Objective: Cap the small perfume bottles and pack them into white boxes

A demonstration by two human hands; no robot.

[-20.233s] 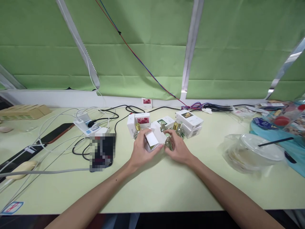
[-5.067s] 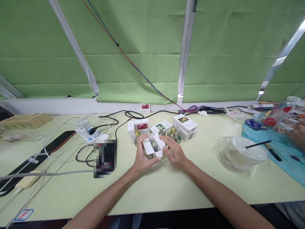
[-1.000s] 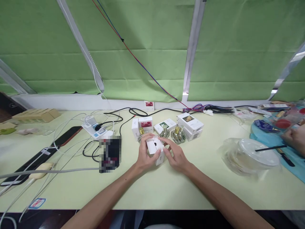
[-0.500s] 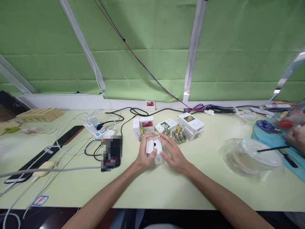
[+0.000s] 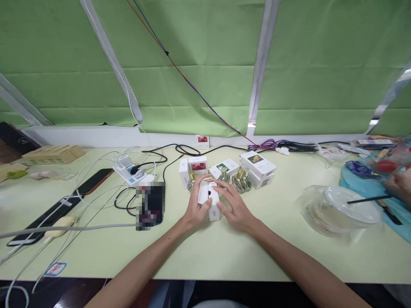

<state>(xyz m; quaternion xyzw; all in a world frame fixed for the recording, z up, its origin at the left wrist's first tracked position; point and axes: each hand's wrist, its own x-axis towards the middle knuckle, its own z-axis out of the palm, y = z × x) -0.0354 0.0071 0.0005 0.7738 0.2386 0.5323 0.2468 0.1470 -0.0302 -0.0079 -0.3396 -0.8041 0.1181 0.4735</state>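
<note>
A small white carton [image 5: 214, 212] stands on the table between my hands, its top partly folded over and a dark round spot showing in it. My left hand [image 5: 195, 207] wraps the carton's left side, thumb on the near edge. Fingertips of my right hand [image 5: 236, 207] press on the top and right side of the carton. Just beyond are glass perfume bottles: one with a gold cap [image 5: 192, 179], one with a silver cap [image 5: 224, 174], and a pair [image 5: 241, 182] side by side. What the carton contains is hidden.
White printed boxes stand behind the bottles: a pink-pictured box [image 5: 198, 166], a flat box [image 5: 223, 167] and a stack [image 5: 258, 167]. Left lie a power strip [image 5: 128, 171], cables and a phone [image 5: 154, 205]. Right are a bagged plastic bowl [image 5: 349, 205] and another person's hand [image 5: 400, 184].
Twenty seconds ago my right hand held a silver-capped bottle beside the open carton. Five seconds ago that cap showed inside it. Since then flaps have folded over; the last half second shows slight finger shifts.
</note>
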